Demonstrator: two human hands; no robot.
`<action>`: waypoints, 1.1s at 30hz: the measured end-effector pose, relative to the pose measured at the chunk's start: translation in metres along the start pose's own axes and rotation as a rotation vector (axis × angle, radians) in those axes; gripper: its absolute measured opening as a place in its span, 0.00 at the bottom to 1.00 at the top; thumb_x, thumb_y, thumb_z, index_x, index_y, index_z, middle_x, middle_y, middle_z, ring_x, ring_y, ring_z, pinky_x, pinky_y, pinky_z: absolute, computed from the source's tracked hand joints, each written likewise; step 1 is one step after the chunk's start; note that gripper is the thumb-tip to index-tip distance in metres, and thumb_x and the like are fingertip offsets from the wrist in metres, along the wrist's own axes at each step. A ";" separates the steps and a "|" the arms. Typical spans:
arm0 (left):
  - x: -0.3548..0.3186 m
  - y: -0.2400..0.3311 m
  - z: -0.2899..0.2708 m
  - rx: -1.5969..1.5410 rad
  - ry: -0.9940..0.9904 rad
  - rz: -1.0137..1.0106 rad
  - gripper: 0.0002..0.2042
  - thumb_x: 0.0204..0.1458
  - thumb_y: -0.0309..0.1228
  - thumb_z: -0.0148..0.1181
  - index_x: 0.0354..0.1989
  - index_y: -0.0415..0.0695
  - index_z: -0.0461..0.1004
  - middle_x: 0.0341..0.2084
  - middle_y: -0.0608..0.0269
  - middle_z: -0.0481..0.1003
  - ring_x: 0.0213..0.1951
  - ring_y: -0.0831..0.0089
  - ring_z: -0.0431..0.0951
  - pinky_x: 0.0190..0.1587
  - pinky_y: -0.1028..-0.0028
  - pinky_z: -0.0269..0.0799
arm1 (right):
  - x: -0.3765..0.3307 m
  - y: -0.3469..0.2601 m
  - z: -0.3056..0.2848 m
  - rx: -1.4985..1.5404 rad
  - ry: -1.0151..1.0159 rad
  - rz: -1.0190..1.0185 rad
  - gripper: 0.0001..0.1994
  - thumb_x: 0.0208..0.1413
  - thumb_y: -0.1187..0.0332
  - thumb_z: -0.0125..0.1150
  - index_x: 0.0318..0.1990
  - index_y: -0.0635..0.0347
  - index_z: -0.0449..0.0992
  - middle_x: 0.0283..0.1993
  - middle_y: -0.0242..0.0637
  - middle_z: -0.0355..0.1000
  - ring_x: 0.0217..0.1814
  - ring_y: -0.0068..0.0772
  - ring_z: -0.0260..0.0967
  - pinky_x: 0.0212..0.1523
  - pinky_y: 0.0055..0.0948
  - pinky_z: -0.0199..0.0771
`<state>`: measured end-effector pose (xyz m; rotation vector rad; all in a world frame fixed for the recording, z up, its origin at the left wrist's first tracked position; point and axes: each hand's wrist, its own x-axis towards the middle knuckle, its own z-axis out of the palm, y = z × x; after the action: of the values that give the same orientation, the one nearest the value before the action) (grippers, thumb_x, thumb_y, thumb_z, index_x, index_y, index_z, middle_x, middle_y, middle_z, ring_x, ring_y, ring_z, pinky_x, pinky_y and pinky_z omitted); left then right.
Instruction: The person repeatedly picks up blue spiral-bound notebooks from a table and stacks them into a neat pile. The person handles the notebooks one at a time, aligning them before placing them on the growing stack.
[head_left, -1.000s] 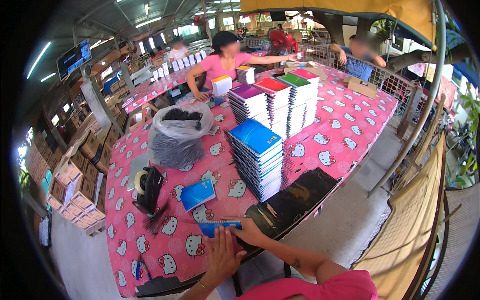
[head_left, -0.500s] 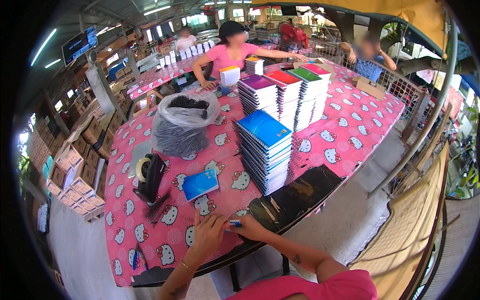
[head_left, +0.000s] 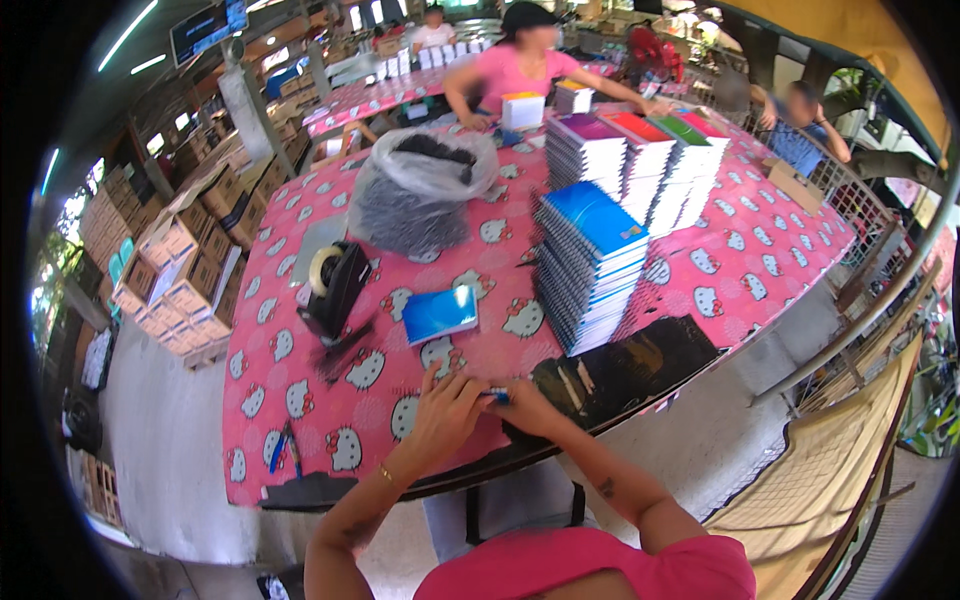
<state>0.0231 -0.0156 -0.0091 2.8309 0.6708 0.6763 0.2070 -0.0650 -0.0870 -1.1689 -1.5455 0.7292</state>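
Observation:
At the near edge of the table my left hand and my right hand come together. Between them is a narrow blue-and-white thing, mostly covered by my fingers; its colours match the notebooks, but its kind is unclear. My right fingers are closed on one end of it. My left fingers bend round the other end, with the index finger raised. Just beyond lies a blue-covered notebook, flat on the pink cloth. To its right rises a tall stack of blue spiral notebooks.
A black tape dispenser, a clear bag of black wire coils and pens are on the left. Behind the blue stack stand purple, red and green notebook stacks. A co-worker in pink reaches across the far side. Cartons stand on the floor.
The whole view has shifted, so the table sits farther right and higher. My hands stay together on the small thing, which now shows less between them. The co-worker's arm remains stretched out.

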 end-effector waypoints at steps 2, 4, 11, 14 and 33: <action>0.006 0.009 0.000 -0.024 0.117 0.010 0.12 0.60 0.36 0.57 0.48 0.45 0.75 0.40 0.59 0.78 0.46 0.59 0.78 0.65 0.48 0.57 | -0.002 0.001 -0.004 -0.077 0.043 -0.098 0.14 0.53 0.67 0.70 0.46 0.62 0.80 0.43 0.47 0.78 0.42 0.50 0.77 0.41 0.39 0.75; 0.004 0.008 -0.001 -0.034 0.149 0.008 0.09 0.60 0.34 0.58 0.45 0.44 0.76 0.38 0.59 0.78 0.44 0.60 0.78 0.63 0.48 0.59 | -0.005 -0.019 -0.008 -0.137 0.116 -0.125 0.14 0.52 0.68 0.70 0.46 0.62 0.80 0.45 0.47 0.78 0.43 0.48 0.77 0.41 0.38 0.76; 0.001 0.006 0.007 -0.063 0.107 0.002 0.10 0.60 0.35 0.58 0.46 0.44 0.75 0.37 0.59 0.77 0.43 0.58 0.78 0.63 0.49 0.59 | -0.018 -0.040 -0.014 0.005 0.094 0.194 0.12 0.54 0.71 0.70 0.44 0.67 0.79 0.43 0.42 0.78 0.40 0.33 0.77 0.40 0.29 0.78; 0.004 0.011 0.003 -0.065 0.159 -0.008 0.09 0.60 0.34 0.59 0.45 0.44 0.75 0.36 0.59 0.77 0.42 0.59 0.78 0.63 0.49 0.59 | -0.018 -0.040 -0.016 -0.001 0.085 0.175 0.12 0.55 0.71 0.69 0.45 0.68 0.79 0.41 0.42 0.78 0.40 0.30 0.77 0.40 0.29 0.78; 0.002 0.011 0.001 -0.116 0.118 0.057 0.11 0.56 0.31 0.61 0.46 0.45 0.75 0.37 0.60 0.77 0.40 0.59 0.78 0.48 0.59 0.71 | 0.006 -0.048 -0.049 -0.166 -0.030 -0.030 0.06 0.51 0.73 0.66 0.34 0.64 0.76 0.30 0.42 0.74 0.33 0.37 0.76 0.35 0.32 0.75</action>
<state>0.0297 -0.0242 -0.0069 2.7300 0.5513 0.8675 0.2381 -0.0811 -0.0279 -1.2578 -1.6703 0.6104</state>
